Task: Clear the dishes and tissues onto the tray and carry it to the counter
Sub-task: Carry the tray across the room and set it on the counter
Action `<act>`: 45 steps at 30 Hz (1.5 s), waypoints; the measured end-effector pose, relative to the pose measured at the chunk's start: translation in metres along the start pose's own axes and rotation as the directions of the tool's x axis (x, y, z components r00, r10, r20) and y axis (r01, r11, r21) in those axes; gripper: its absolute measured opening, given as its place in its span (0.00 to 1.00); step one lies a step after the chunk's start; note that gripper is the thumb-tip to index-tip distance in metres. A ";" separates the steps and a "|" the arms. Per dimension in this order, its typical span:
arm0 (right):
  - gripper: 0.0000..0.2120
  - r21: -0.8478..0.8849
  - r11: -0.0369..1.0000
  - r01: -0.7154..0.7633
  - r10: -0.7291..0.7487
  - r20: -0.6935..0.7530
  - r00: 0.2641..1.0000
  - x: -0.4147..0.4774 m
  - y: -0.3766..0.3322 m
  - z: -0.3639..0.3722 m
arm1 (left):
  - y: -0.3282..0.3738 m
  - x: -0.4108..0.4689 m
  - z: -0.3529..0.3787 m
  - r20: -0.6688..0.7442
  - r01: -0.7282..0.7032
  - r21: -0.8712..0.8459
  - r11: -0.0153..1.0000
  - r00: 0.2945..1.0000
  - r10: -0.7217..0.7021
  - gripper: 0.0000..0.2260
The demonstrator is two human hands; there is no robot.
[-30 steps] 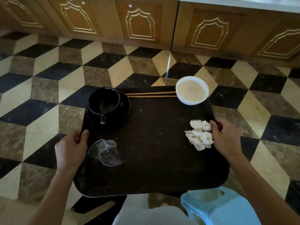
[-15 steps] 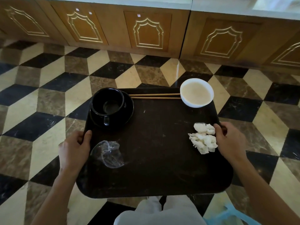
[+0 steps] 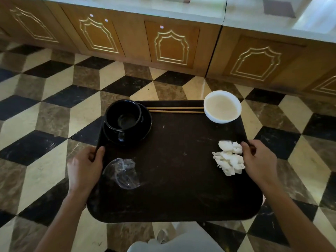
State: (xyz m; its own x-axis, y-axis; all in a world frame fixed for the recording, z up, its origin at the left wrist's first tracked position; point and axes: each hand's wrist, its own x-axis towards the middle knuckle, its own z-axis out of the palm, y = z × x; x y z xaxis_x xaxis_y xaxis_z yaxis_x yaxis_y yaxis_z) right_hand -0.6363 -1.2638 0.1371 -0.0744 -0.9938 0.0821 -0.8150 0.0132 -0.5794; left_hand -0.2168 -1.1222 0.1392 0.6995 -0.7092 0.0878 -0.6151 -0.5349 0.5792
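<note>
- The pale, glossy stone counter [image 3: 181, 10] runs across twelve o'clock above carved wooden cabinet doors [image 3: 172, 46], with chequered black, cream and brown floor tiles [image 3: 45, 110] between it and us. We judge the clearing done and the carry under way.
- We hold the large, dark brown, rounded-corner plastic tray [image 3: 172, 170] in the air over the tiles, roughly level. It looks stiff enough to bear its load. Loaded, it wants a grip on both side rims, as we have it, and a level walk, since nothing pins the dishes to the smooth surface.
- Our left hand [image 3: 85, 168] is clamped on the rim at nine o'clock, thumb on top. Our right hand [image 3: 258, 160] is clamped on the rim at three o'clock, touching the tissues.
- The black glazed cup on its black saucer [image 3: 127, 122] sits at ten o'clock, handle towards us. It is the heaviest piece and breakable.
- The white round bowl [image 3: 222, 106] at one o'clock overhangs the far corner. It seems to hold a pale liquid, though that may be only the glaze. We judge it most likely to slip or spill.
- The crumpled white tissues [image 3: 229, 157] lie at three o'clock, light and soft.
- The clear, crushed plastic piece [image 3: 121, 173] lies at eight o'clock, nearly weightless.
- Two thin wooden chopsticks [image 3: 174, 110] lie between saucer and bowl along the far rim, free to roll.
</note>
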 end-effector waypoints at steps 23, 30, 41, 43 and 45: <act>0.11 0.003 0.999 0.035 -0.035 0.041 0.999 0.227 -0.054 0.059 | 0.085 0.185 0.082 -0.038 0.048 0.020 0.999 0.998 -0.047 0.11; 0.11 -0.024 0.999 0.034 -0.034 0.006 0.999 0.285 -0.103 0.099 | 0.085 0.285 0.096 -0.044 -0.006 0.003 1.000 0.999 0.006 0.12; 0.12 -0.029 0.999 -0.033 0.033 -0.017 0.999 0.372 -0.177 0.154 | 0.091 0.425 0.105 -0.009 -0.036 -0.015 0.999 0.999 0.035 0.13; 0.12 -0.036 0.999 -0.029 0.029 -0.021 0.999 0.387 -0.187 0.160 | 0.093 0.444 0.108 -0.005 -0.038 -0.015 0.999 0.999 0.038 0.13; 0.12 -0.046 0.999 -0.016 0.015 -0.023 1.000 0.402 -0.195 0.166 | 0.098 0.461 0.112 0.002 -0.030 -0.012 0.999 1.000 0.030 0.12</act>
State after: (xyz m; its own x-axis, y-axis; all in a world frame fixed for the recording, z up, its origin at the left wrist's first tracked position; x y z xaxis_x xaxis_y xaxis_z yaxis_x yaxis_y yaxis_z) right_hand -0.4124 -1.6845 0.1484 -0.0995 -0.9908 0.0921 -0.8393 0.0338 -0.5426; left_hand 0.0050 -1.5528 0.1454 0.6797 -0.7262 0.1035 -0.6317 -0.5078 0.5857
